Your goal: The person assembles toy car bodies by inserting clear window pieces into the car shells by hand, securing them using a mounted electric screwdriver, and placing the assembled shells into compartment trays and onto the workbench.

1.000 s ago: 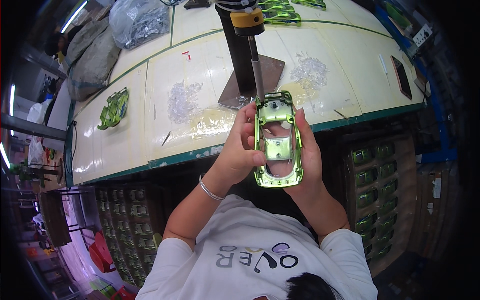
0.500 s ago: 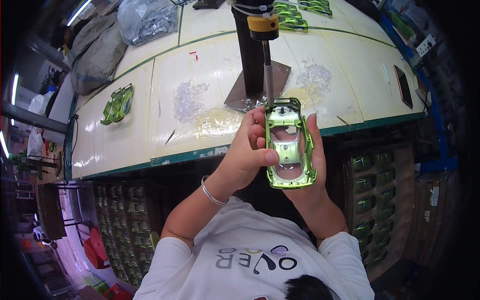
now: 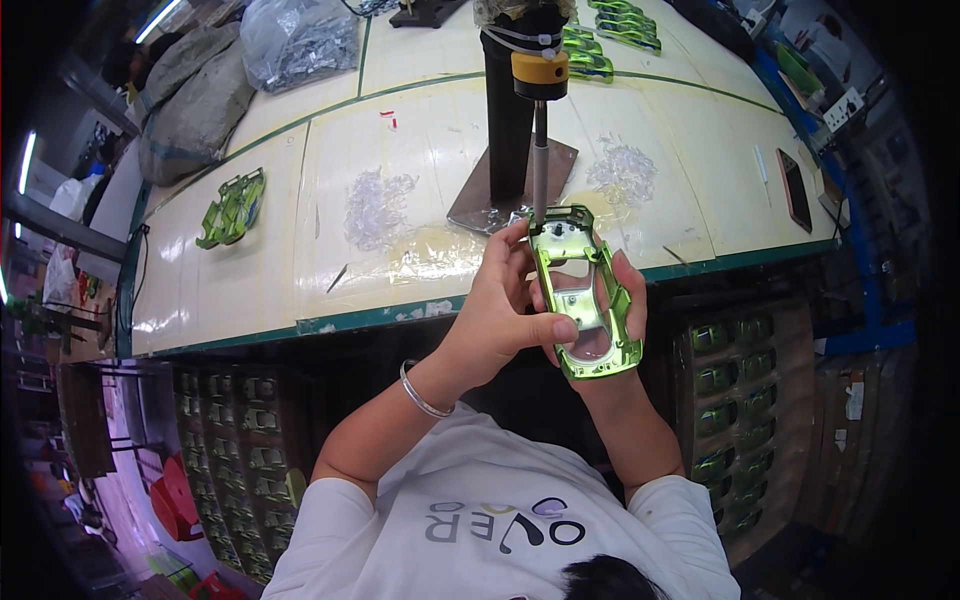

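- Shiny metallic-green toy car shell, hollow with window cutouts, sits just off the table's near edge, long axis 12 to 6 o'clock.
- Left hand clamped on its left side, thumb across the middle.
- Right hand wrapped behind its right side.
- Its top end touches the steel driver bit.
- Glossy cream table, crinkly clear plastic bits.

Person seen from above. A white short-sleeved T-shirt covers the torso; both sleeves end above the elbows and the forearms are bare. Across the chest runs a print of dark block letters, one of them shaded purple and another picked out in yellow-green. A thin silver bangle circles the left wrist. The left hand and right hand are ungloved, with bare fingers. Dark hair shows at the lower edge.
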A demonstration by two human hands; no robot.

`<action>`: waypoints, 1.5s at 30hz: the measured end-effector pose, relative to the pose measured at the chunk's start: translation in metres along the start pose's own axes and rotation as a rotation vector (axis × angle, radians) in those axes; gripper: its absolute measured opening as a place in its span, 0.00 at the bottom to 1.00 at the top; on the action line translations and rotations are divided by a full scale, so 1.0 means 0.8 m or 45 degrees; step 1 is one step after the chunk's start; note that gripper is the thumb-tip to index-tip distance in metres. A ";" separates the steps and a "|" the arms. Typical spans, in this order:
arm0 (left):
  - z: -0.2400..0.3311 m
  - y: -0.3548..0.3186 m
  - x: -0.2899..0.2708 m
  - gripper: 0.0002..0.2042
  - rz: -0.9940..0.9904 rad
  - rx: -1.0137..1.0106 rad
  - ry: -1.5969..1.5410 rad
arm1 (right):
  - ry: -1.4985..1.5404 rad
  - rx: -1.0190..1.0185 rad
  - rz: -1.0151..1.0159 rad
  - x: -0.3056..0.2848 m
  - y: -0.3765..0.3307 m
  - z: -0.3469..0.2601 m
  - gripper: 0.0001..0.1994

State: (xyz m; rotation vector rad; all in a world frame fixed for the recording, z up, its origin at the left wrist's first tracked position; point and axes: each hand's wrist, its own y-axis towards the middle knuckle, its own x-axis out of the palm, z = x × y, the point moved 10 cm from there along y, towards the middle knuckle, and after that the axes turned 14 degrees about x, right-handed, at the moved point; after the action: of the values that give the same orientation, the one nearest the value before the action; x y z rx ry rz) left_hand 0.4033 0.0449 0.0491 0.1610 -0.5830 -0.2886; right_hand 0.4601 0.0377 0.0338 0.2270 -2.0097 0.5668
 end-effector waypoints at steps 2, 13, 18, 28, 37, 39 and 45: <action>-0.004 -0.002 -0.001 0.51 -0.012 -0.019 -0.023 | 0.005 -0.003 0.021 -0.007 0.006 -0.002 0.27; 0.008 -0.028 0.003 0.55 -0.160 0.092 0.019 | 0.245 0.569 -0.331 -0.011 0.019 0.017 0.29; 0.015 -0.031 0.006 0.57 -0.209 0.116 0.081 | 0.298 0.668 -0.372 -0.004 0.020 0.023 0.30; 0.025 -0.037 0.009 0.60 -0.132 0.099 0.061 | 0.328 0.695 -0.684 0.020 0.012 0.019 0.27; 0.029 -0.039 0.014 0.61 -0.183 0.110 0.074 | 0.350 0.707 -0.777 0.026 0.010 0.016 0.28; 0.029 -0.040 0.016 0.61 -0.188 0.114 0.061 | 0.363 0.707 -0.778 0.030 0.007 0.015 0.28; 0.028 -0.042 0.012 0.58 -0.172 0.071 0.012 | 0.267 0.729 -0.590 0.017 0.010 0.014 0.33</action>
State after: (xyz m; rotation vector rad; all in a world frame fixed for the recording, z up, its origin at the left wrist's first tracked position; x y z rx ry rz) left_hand 0.3906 0.0089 0.0649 0.2562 -0.5722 -0.4020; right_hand 0.4412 0.0403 0.0388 0.9134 -1.4824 0.8117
